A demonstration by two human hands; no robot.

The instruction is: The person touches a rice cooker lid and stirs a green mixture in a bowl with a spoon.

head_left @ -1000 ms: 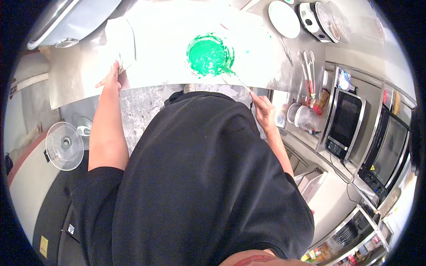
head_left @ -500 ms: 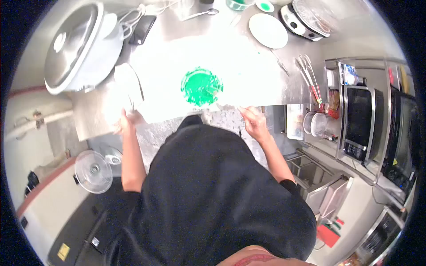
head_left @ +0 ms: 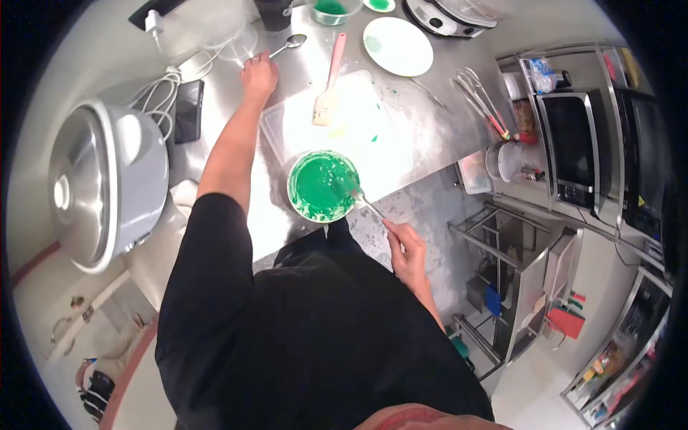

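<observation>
A bowl (head_left: pixel 292 201) of glossy green mixture stands near the front edge of the metal table, its inner wall smeared with green. My right hand (head_left: pixel 409 251) is closed around the handle of a metal utensil (head_left: pixel 370 208); its head is sunk in the mixture, so I cannot tell its kind. My left hand (head_left: pixel 259 77) stretches to the far side of the table, fingers bent at the handle end of a metal spoon (head_left: pixel 292 43). Right of the spoon, a pink-handled spatula (head_left: pixel 334 72) lies on a white cutting board (head_left: pixel 294 132).
A white plate (head_left: pixel 398 46), tongs (head_left: pixel 484 107) and a clear bowl with green contents (head_left: pixel 335 11) are on the table. A large lidded cooker (head_left: pixel 132 172) and a black phone (head_left: pixel 189 111) stand at the left. A microwave (head_left: pixel 570 147) sits on the right-hand shelf.
My left hand has moved from the table's left front edge to the spoon at the back. My right hand has moved down in view, with the utensil now plainly visible. The camera view has shifted.
</observation>
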